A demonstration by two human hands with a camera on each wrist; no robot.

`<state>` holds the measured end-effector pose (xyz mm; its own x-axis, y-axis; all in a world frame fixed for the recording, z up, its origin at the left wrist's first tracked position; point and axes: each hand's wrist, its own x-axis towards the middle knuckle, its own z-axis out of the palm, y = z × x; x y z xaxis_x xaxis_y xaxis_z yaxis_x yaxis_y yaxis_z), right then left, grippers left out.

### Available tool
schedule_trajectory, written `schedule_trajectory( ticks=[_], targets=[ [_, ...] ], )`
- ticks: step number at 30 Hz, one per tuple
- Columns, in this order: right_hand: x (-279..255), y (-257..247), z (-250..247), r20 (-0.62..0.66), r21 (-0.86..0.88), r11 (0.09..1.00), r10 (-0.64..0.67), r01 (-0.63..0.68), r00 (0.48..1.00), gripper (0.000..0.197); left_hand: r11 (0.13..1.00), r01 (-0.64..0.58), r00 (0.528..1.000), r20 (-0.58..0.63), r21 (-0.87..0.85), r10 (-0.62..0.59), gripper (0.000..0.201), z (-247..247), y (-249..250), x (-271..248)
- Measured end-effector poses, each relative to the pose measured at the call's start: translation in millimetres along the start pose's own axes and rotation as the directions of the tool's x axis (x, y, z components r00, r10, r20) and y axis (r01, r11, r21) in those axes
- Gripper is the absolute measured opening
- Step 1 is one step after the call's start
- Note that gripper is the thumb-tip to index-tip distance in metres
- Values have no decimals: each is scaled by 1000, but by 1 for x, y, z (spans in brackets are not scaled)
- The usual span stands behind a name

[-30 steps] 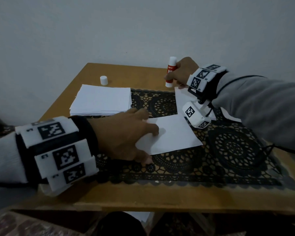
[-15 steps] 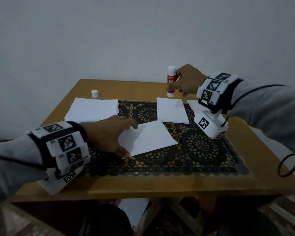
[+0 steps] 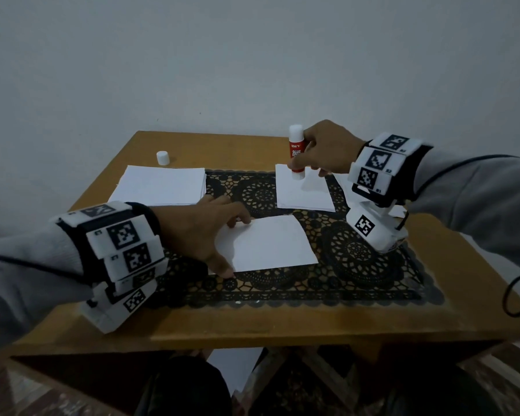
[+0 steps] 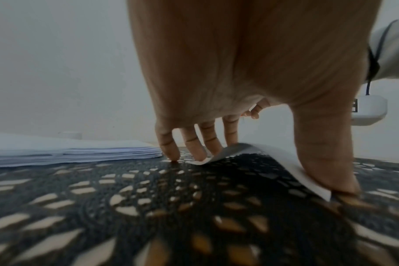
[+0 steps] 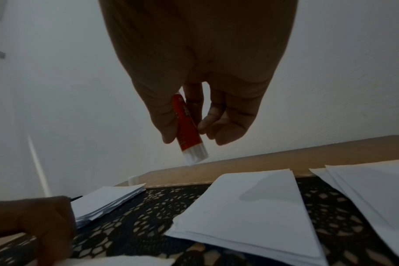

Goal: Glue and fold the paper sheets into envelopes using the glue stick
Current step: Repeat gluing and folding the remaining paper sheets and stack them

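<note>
My left hand [image 3: 201, 232] presses straight fingers and thumb on the near edge of a paper sheet [image 3: 270, 243], bowing that edge up off the lace mat [image 3: 357, 265] — the paper stack [image 3: 162, 186] lies just beyond its fingertips. My right hand [image 3: 327, 151] pinches the glue stick [image 3: 296, 151] upright, held above a folded sheet [image 3: 305, 195] on the surface [image 3: 252, 328] — its cap [image 3: 162, 157] stands well to my left.

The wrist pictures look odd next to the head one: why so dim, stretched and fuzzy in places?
Head view: dim, even light, the table edges bowed by the wide lens. Left wrist view: the left hand looms huge and soft, the lace mat smears near the lens. Right wrist view: the right hand is dark against the pale wall, and the glue stick casts a faint shadow on the paper below.
</note>
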<state>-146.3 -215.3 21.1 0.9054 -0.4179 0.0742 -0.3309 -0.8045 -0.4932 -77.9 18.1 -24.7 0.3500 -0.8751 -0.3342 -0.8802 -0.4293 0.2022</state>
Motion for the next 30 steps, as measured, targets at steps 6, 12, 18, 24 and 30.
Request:
schedule_trajectory(
  ticks=[6, 12, 18, 24, 30],
  targets=[
    [-6, -5, 8, 95, -11, 997, -81, 82, 992, 24, 995, -24, 1000, -1, 96, 24, 86, 2, 5, -11],
    [-23, -28, 14, 309, -11, 979, -192, 206, 931, 31, 978, -113, 990, 106, 175, 95, 75, 14, 37, -36],
    [-38, -61, 40, 199, -63, 941, -316, 334, 928, 23, 969, -104, 977, 204, 226, 58, 81, 29, 48, -42],
    [-36, -77, 73, 214, -77, 937, -319, 342, 923, 20, 965, -113, 976, 210, 237, 63, 85, 29, 52, -46],
    [-31, -82, 83, 189, -101, 925, -343, 366, 920, 24, 966, -117, 977, 200, 229, 71, 82, 25, 53, -43]
  ],
)
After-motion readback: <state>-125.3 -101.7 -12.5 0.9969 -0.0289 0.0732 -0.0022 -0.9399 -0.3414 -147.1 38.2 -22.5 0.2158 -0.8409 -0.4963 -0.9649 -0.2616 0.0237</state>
